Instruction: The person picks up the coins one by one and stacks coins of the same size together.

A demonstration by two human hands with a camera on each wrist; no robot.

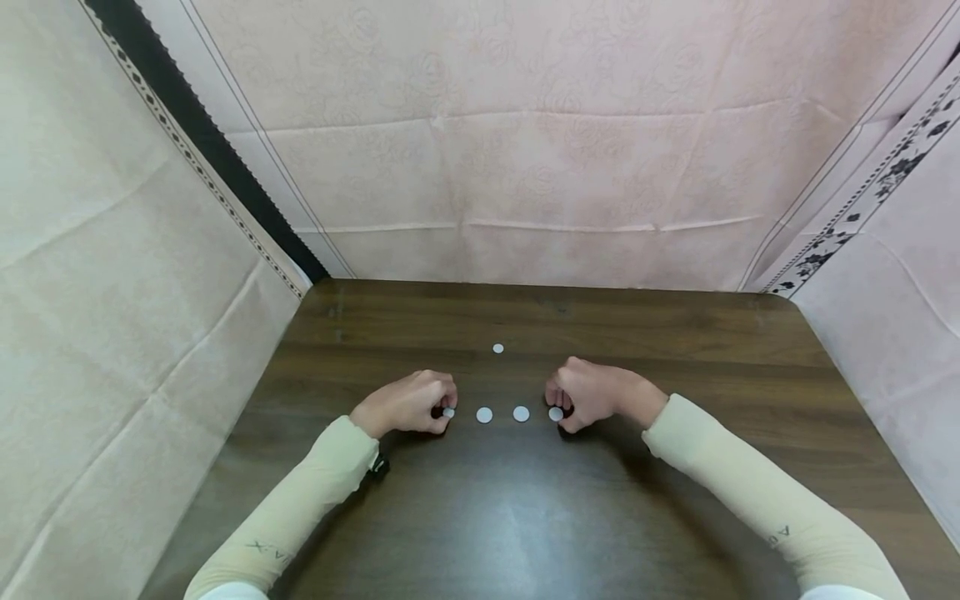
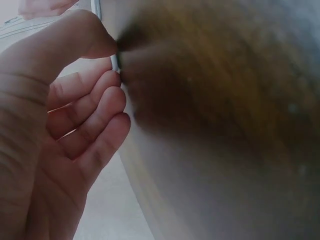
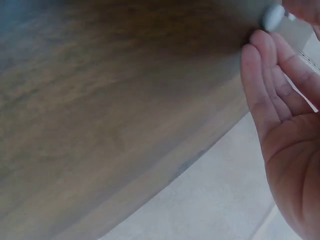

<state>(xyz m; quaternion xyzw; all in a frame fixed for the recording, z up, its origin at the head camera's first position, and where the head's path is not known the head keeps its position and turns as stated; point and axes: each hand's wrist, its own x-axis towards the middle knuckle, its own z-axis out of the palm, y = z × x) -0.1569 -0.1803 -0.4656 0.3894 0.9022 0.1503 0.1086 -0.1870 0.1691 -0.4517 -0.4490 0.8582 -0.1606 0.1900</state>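
Note:
On the brown wooden table, my left hand [image 1: 414, 403] pinches a small white disc [image 1: 448, 412] between thumb and fingertips. Only the thin edge of that disc [image 2: 114, 62] shows in the left wrist view. Across from it, my right hand [image 1: 592, 393] has its thumb and curled fingers around another white disc [image 1: 556, 413], which is at the fingertips in the right wrist view. Between the hands lie two flat white discs, a left one [image 1: 483, 414] and a right one [image 1: 521, 413]. All of these discs form a row running left to right.
One more white disc [image 1: 498, 348] lies farther back on the wooden table [image 1: 480, 517]. Pale cloth hangs behind the table [image 1: 525, 167] and along both sides, with a dark strip [image 1: 217, 133] at the back left corner.

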